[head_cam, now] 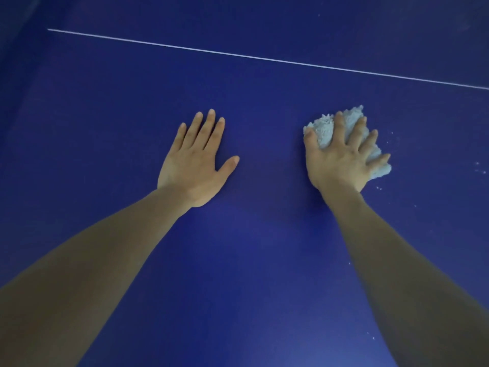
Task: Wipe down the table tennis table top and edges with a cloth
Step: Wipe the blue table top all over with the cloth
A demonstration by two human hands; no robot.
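The blue table tennis table top [259, 247] fills the whole view. A crumpled pale cloth [325, 131] lies on it at centre right. My right hand [341, 157] presses down on the cloth with spread, nearly straight fingers, covering most of it. My left hand [197, 162] rests flat on the bare table surface to the left, fingers straight and holding nothing. Both forearms reach in from the bottom of the frame.
A thin white line [264, 59] runs across the table beyond both hands, slanting down to the right. Small white specks [477, 164] dot the surface to the right of the cloth. No table edge is visible.
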